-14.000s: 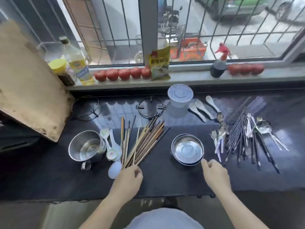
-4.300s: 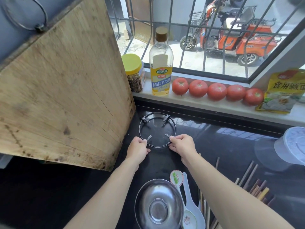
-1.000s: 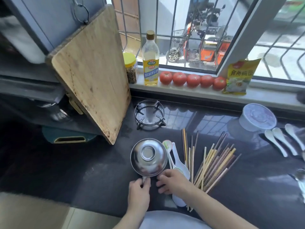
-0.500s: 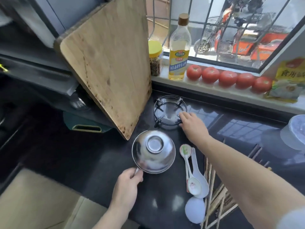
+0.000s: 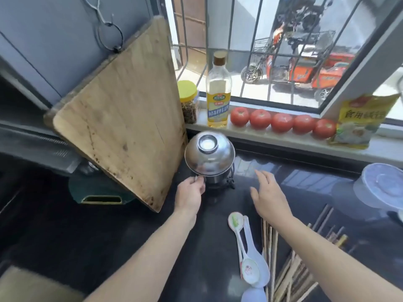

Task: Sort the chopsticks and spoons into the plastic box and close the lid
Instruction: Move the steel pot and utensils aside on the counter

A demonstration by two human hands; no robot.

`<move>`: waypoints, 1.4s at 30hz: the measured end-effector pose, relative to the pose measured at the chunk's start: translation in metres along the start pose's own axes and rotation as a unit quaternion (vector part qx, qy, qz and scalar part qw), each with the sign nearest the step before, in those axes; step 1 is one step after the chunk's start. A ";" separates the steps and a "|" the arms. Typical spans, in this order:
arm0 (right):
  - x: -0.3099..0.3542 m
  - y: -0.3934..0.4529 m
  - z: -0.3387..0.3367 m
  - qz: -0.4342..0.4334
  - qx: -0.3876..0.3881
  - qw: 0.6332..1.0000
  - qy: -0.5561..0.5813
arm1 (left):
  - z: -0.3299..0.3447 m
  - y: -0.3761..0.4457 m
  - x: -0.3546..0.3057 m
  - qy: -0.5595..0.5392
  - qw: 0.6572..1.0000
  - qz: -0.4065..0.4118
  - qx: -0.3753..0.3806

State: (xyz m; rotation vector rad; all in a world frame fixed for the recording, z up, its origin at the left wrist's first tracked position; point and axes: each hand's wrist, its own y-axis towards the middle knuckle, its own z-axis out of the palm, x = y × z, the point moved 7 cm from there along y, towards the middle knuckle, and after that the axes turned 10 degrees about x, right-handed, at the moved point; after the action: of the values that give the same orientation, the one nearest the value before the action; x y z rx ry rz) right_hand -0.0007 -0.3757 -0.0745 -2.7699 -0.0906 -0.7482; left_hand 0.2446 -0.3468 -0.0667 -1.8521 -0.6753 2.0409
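The left hand (image 5: 192, 192) pinches the small handle of a steel pot (image 5: 209, 158) that sits upside down on a black wire stand (image 5: 230, 182) near the back edge of the tabletop (image 5: 152, 247). The grip is closed on that handle, fingers curled. The inverted placement probably serves to drain the pot and to move it away from the sorting area; this is a judgement. The right hand (image 5: 269, 197) hovers beside the pot with fingers spread and relaxed, holding nothing, apparently ready to steady the pot or the stand.

The pot is polished metal, dome-shaped as it stands, with a flat round base facing up and catching the light. The tabletop is dark, glossy and reflective.

The task items lie toward the front right edge. Ceramic spoons (image 5: 248, 251) rest side by side, white with small printed patterns, smooth and glazed. The chopsticks (image 5: 290, 269) lie just beside them in a loose fan; they appear to be wood or bamboo, thin and straight. The plastic box (image 5: 379, 186) stands near the right edge, round, translucent white, with its lid on. No cutlery has been placed in it as far as can be seen.

A worn wooden cutting board (image 5: 122, 114) hangs tilted at the left, just beside the pot. An oil bottle (image 5: 218, 94), a yellow-lidded jar (image 5: 188, 101) and a row of tomatoes (image 5: 282, 122) stand on the windowsill (image 5: 272, 142).
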 end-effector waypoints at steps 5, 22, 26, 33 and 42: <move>-0.041 -0.030 -0.009 0.068 0.008 0.997 0.044 | 0.014 0.032 0.002 0.020 0.999 -0.014 -0.041; -0.303 -0.108 -0.113 0.409 -0.326 0.672 0.524 | 0.032 -0.040 0.034 0.109 0.987 -0.065 -0.100; -0.312 -0.087 -0.130 0.359 -0.285 0.646 0.610 | 0.051 -0.054 0.057 0.090 0.991 -0.089 -0.054; -0.177 -0.036 -0.084 0.277 -0.106 0.757 0.582 | 0.051 -0.053 0.059 -0.110 0.987 -0.110 -0.042; -0.056 0.029 -0.003 0.256 0.093 0.807 0.525 | 0.062 -0.003 0.045 -0.302 0.943 -0.138 -0.002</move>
State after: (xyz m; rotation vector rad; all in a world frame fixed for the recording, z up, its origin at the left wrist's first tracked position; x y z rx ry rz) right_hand -0.0468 -0.4035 -0.1070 -1.6925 0.7145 -1.8031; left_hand 0.1775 -0.3291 -0.0997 -1.0287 -1.0167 2.4005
